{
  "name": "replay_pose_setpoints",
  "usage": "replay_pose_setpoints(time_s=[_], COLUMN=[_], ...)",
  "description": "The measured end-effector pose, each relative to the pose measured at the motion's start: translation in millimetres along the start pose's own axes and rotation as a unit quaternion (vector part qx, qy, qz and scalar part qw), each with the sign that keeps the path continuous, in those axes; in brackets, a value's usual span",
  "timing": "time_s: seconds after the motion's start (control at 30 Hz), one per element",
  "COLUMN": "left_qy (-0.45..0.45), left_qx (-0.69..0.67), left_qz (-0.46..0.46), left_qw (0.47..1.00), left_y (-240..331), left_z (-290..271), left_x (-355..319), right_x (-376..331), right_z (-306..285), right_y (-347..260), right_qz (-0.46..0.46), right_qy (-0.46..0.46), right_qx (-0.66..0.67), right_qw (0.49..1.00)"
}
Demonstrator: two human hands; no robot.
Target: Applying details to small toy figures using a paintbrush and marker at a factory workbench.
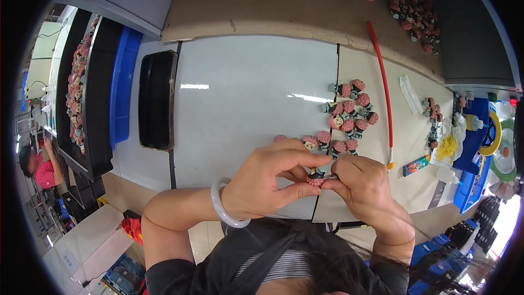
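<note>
My left hand, with a pale bangle on its wrist, pinches a small figurine between thumb and fingers. The figurine has a pink knobbly head, turned toward me, and a dark and grey-green body. Close against it on the right, my right hand is closed in a pinch. A thin greyish sliver shows at its fingertips beside the figurine; I cannot make out what it is. Just beyond both hands, several similar figurines lie in a loose group on the white table.
A dark phone-like slab lies at the left. A long red-handled brush lies right of the group. More figurines fill a black tray at far left and rest on the brown board. Blue bins stand far right.
</note>
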State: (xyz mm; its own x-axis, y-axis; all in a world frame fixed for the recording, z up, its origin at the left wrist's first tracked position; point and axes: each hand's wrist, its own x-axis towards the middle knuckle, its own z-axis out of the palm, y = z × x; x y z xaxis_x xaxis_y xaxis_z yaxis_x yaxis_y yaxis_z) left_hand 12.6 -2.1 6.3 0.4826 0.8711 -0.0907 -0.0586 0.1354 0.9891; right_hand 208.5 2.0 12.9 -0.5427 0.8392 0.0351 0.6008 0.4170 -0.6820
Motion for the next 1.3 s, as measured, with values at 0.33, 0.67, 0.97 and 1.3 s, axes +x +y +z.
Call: replay_pose_setpoints(time_s=[0.33,0.67,0.97,1.3], left_qy=[0.000,-0.009,-0.012,-0.017], left_qx=[0.001,-0.020,-0.043,-0.054], left_qz=[0.003,-0.004,-0.013,-0.030], left_qw=[1.000,1.000,0.999,0.998], left_y=[0.5,0.9,1.7,3.8], left_z=[0.2,-0.6,-1.6,0.2], left_x=[2.0,0.7,-0.5,1.9], right_x=[-0.1,-2.4,-1.9,-1.7], right_z=[-1.9,-5.0,-3.0,-5.8], right_y=[-1.1,0.1,-1.6,-2.6], right_qz=[0.013,0.016,0.029,0.026], right_qy=[-0.002,-0.008,-0.014,-0.009], right_qx=[-0.004,0.007,-0.001,0.009], right_qw=[1.000,1.000,0.999,1.000])
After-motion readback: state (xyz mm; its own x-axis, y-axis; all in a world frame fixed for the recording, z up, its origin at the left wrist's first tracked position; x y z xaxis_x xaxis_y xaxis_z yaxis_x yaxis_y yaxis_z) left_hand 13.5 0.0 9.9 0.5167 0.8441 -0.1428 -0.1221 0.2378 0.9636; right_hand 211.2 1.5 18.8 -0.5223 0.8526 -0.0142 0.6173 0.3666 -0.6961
